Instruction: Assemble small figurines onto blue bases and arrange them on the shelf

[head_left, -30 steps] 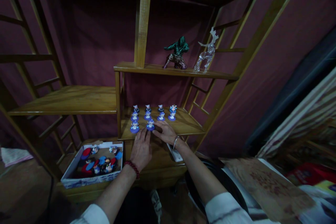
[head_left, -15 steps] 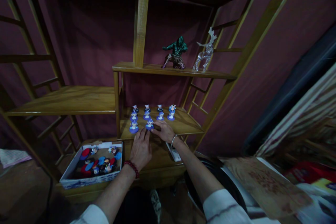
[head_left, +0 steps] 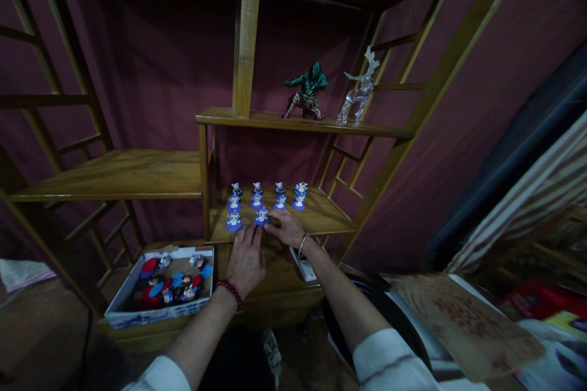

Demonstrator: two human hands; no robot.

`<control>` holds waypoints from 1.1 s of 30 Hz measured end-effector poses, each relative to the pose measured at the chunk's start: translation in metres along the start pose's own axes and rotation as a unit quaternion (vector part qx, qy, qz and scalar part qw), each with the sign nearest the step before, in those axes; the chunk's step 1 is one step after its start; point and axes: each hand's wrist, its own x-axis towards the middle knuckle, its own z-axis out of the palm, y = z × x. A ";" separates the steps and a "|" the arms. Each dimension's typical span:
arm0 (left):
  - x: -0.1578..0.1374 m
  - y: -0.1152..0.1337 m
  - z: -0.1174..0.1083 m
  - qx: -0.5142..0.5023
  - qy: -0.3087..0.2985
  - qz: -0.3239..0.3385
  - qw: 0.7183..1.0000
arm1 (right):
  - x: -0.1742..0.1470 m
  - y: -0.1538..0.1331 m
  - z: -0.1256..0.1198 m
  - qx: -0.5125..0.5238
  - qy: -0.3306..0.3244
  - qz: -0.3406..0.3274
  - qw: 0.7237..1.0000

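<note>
On the lower wooden shelf (head_left: 316,218), small purple-based figurines stand upright in rows. The front row holds one figurine (head_left: 233,221) at the left and another figurine (head_left: 262,217) beside it. My right hand (head_left: 287,229), with a silver bracelet at the wrist, has its thumb and fingers closed at the right side and base of that second figurine. My left hand (head_left: 247,259), wearing a dark red bead bracelet, rests its stretched fingers on the shelf's front edge, just below the same figurine. Whether its fingertips touch the base is hard to tell.
A white cardboard box (head_left: 158,319) with several more figurines and red and blue bases stands at the lower left. Above, a green figure statue (head_left: 308,91) and a clear deer ornament (head_left: 359,90) stand on the upper shelf (head_left: 270,121). A white object (head_left: 303,266) lies under my right wrist.
</note>
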 end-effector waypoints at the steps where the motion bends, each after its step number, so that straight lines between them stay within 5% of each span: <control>1: 0.000 0.000 0.000 -0.001 0.000 0.001 1.000 | 0.000 0.000 0.000 -0.001 -0.001 -0.001 1.000; 21: -0.006 -0.005 0.003 0.000 0.011 0.018 1.000 | -0.007 -0.009 -0.005 -0.020 -0.009 0.035 0.999; 33: -0.033 -0.002 0.006 -0.019 0.004 0.022 1.000 | -0.042 -0.041 -0.003 0.073 0.144 0.083 0.983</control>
